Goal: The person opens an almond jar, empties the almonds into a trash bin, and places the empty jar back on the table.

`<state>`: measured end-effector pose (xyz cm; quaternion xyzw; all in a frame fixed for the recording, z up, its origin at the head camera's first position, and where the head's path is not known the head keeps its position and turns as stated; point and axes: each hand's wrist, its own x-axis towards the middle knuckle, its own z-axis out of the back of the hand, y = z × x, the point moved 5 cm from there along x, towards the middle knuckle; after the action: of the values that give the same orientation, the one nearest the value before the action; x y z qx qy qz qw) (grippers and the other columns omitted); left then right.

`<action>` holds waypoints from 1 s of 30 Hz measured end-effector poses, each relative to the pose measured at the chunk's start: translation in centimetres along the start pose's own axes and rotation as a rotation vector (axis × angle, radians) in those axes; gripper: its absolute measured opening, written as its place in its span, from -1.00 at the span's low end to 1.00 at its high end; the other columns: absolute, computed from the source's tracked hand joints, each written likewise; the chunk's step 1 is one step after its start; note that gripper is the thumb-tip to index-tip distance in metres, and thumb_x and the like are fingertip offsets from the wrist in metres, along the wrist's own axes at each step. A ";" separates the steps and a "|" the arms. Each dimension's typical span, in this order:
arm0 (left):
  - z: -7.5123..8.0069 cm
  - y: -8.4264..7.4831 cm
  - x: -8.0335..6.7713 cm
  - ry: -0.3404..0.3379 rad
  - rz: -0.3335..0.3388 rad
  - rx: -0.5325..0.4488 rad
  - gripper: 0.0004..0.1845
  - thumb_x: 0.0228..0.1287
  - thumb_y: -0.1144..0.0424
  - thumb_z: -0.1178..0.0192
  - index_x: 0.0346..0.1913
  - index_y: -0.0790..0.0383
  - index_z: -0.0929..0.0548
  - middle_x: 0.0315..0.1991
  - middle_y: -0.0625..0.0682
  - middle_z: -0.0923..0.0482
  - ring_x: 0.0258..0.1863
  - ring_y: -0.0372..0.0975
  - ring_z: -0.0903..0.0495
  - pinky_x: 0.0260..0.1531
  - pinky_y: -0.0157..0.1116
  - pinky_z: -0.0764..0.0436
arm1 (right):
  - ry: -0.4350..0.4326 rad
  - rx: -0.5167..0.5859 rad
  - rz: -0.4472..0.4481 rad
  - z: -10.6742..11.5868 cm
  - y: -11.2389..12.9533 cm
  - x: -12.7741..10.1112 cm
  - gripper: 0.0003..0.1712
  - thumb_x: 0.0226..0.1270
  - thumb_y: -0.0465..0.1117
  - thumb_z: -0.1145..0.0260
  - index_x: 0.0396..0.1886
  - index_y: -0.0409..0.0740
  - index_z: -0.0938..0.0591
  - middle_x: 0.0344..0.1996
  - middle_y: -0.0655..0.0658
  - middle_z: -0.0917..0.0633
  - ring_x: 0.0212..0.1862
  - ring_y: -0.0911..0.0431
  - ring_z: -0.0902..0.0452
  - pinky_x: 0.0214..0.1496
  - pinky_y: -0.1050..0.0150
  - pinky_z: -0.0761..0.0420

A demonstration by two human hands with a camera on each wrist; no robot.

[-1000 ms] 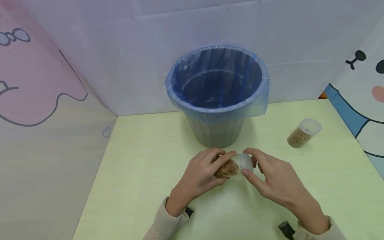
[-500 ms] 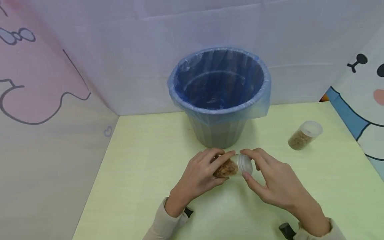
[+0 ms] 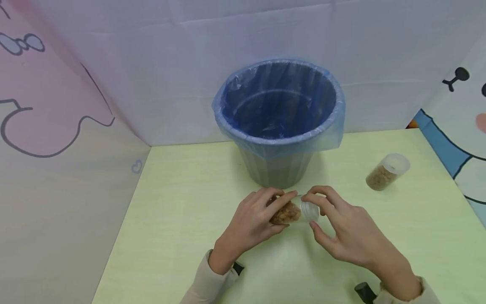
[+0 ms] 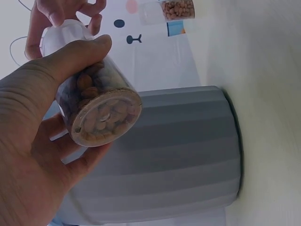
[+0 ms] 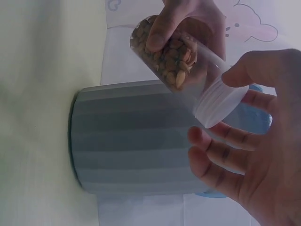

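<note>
A clear plastic jar (image 3: 286, 213) partly filled with brown, almond-like nuts lies tilted sideways between the hands in the head view. My left hand (image 3: 252, 219) grips its body, with the thumb and fingers wrapped round the base end. At the other end is a translucent white ridged lid (image 5: 221, 104). My right hand (image 3: 351, 226) holds this lid with thumb and fingertips on opposite sides of the rim. From the left wrist view, the nuts show through the jar's round bottom, which faces that camera.
Just beyond the hands stands a grey waste bin (image 3: 277, 169) lined with a blue plastic bag (image 3: 282, 141). A second clear jar of nuts (image 3: 381, 177) stands to the right on the pale yellow-green table (image 3: 182, 202). White and cartoon-printed sheets (image 3: 182, 84) enclose the back and sides.
My right fingers have shifted round the lid, with the index finger moving back and the thumb lower. The left hand and jar stay nearly still; the head view has shifted slightly.
</note>
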<state>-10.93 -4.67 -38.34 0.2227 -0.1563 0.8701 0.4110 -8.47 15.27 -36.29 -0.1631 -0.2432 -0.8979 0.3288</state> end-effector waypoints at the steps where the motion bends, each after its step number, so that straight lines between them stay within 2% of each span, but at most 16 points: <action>1: 0.0 0.0 0.0 -0.002 0.001 0.000 -0.11 -0.03 -0.04 -0.67 0.44 -0.06 -0.54 0.08 -0.06 -0.63 -0.03 -0.23 -0.70 -0.02 -0.29 -0.73 | 0.007 0.000 -0.003 0.0 0.0 0.0 -0.45 0.39 -0.02 -0.30 0.34 0.02 -0.53 0.23 -0.06 -0.54 -0.29 0.29 -0.59 -0.54 0.51 -0.42; 7: -0.4 -0.2 -0.2 -0.009 -0.003 -0.018 -0.13 0.01 -0.03 -0.65 0.43 -0.06 -0.54 0.07 -0.07 -0.62 -0.04 -0.24 -0.69 -0.03 -0.31 -0.72 | 0.034 -0.032 -0.068 0.0 -0.1 -0.4 -0.29 0.31 0.05 -0.49 0.40 0.04 -0.50 0.25 -0.04 -0.54 -0.29 0.28 -0.59 -0.53 0.45 -0.43; 12: -0.3 -0.3 -0.1 -0.018 -0.013 -0.017 -0.17 0.03 -0.01 -0.63 0.42 -0.05 -0.55 0.07 -0.08 -0.62 -0.07 -0.25 -0.69 -0.06 -0.33 -0.71 | 0.014 -0.056 -0.103 0.0 -0.5 -0.4 -0.33 0.30 0.06 -0.51 0.35 0.03 -0.54 -0.12 0.12 -0.64 -0.40 0.38 -0.40 -0.55 0.46 -0.32; 15: -0.4 -0.3 -0.1 -0.018 -0.013 -0.020 -0.17 0.04 0.00 -0.63 0.42 -0.05 -0.56 0.07 -0.08 -0.62 -0.06 -0.26 -0.68 -0.05 -0.34 -0.70 | 0.000 -0.055 -0.097 0.2 -0.5 -0.3 -0.34 0.27 0.04 -0.52 0.33 0.06 -0.56 -0.22 0.18 -0.62 -0.43 0.40 -0.36 -0.56 0.47 -0.28; 21: -0.3 -0.3 -0.3 -0.014 -0.012 -0.019 -0.17 0.03 0.00 -0.64 0.41 -0.04 -0.57 0.06 -0.08 -0.62 -0.08 -0.26 -0.68 -0.09 -0.34 -0.70 | -0.003 -0.011 -0.046 0.1 -0.1 -0.3 -0.35 0.21 -0.07 -0.54 0.31 0.05 -0.57 0.07 0.14 -0.65 -0.32 0.36 -0.52 -0.53 0.50 -0.40; 24: -0.3 -0.3 -0.3 -0.005 -0.004 -0.009 -0.17 0.03 -0.02 -0.64 0.42 -0.04 -0.57 0.07 -0.08 -0.62 -0.08 -0.26 -0.69 -0.09 -0.34 -0.71 | 0.008 0.006 -0.016 0.0 0.0 -0.1 -0.36 0.22 -0.09 -0.52 0.31 0.03 -0.57 0.15 0.07 -0.61 -0.27 0.31 -0.59 -0.49 0.51 -0.46; 27: -0.2 -0.2 -0.2 -0.004 0.006 -0.002 -0.17 0.02 0.00 -0.64 0.41 -0.04 -0.57 0.08 -0.07 -0.63 -0.08 -0.25 -0.70 -0.09 -0.32 -0.72 | 0.015 0.003 0.014 0.1 0.0 0.1 -0.36 0.27 -0.07 -0.47 0.35 0.06 -0.56 0.20 0.00 -0.59 -0.34 0.28 -0.59 -0.50 0.51 -0.46; 30: -0.1 -0.1 -0.1 -0.012 0.012 0.003 -0.17 0.01 0.02 -0.64 0.41 -0.05 -0.57 0.07 -0.07 -0.63 -0.08 -0.24 -0.70 -0.10 -0.31 -0.72 | 0.028 0.000 0.025 0.2 0.0 0.2 -0.28 0.32 -0.02 -0.44 0.48 0.12 -0.49 0.27 -0.03 -0.57 -0.45 0.31 -0.49 -0.54 0.53 -0.38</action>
<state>-10.86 -4.64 -38.51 0.2276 -0.1589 0.8714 0.4045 -8.65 15.28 -36.03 -0.1535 -0.2366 -0.8959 0.3432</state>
